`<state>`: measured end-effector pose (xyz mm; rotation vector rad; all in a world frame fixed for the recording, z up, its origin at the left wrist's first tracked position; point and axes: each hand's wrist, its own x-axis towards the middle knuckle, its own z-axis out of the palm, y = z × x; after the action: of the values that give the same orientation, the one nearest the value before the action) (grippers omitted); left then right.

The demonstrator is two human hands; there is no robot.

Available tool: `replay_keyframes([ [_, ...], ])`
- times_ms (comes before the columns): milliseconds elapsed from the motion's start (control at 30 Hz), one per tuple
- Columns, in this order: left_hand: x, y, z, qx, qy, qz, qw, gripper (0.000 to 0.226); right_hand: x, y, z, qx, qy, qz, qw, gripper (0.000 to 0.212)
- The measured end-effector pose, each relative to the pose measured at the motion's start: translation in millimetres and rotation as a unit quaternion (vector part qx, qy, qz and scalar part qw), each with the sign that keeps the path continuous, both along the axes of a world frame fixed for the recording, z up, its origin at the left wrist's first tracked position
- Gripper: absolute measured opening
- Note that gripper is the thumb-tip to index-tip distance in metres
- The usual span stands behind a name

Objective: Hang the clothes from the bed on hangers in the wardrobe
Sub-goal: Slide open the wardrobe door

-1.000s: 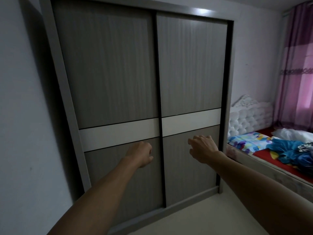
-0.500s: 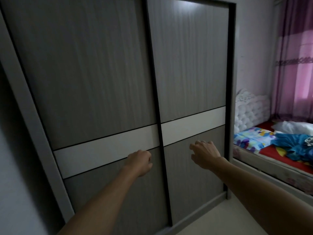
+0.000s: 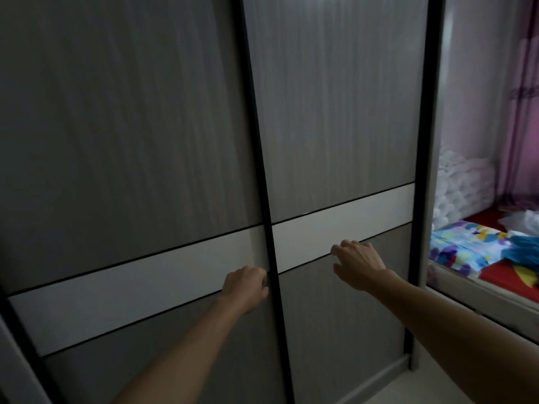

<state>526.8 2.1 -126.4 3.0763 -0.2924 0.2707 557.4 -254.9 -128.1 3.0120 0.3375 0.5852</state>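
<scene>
Wardrobe [image 3: 116,141] doors closed, contents hidden.
My left hand [image 3: 246,288] is curled at the centre black strip [image 3: 253,141], grip unclear; right hand [image 3: 358,265], fingers apart, at right door [image 3: 335,112]; clothes [image 3: 522,252] on bed [image 3: 495,275], right edge.

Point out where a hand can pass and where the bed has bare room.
No way into the wardrobe: it is shut at the black centre strip, by the left hand. The floor between wardrobe frame and bed is bare. On the bed, red sheet lies bare near the front edge; blue clothes and white cloth crowd the far side.
</scene>
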Motion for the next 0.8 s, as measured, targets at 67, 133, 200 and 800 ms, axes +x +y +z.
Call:
replay_keyframes([
  [67,37,-10,-5,-0.022,0.001,0.018,1.0,0.025,43,-7,1,0.006,-0.008,0.018,1.0,0.036],
  [133,72,-17,-11,-0.039,0.001,0.038,0.999,0.023,85,-13,5,0.002,-0.019,0.032,0.999,0.037],
  [200,104,-23,-16,-0.067,-0.004,0.064,0.996,0.022,125,-16,8,-0.004,-0.03,0.042,0.999,0.037],
  [800,285,-19,-87,-0.077,-0.076,0.142,0.984,0.05,351,17,-60,0.023,-0.291,0.232,0.928,0.065],
])
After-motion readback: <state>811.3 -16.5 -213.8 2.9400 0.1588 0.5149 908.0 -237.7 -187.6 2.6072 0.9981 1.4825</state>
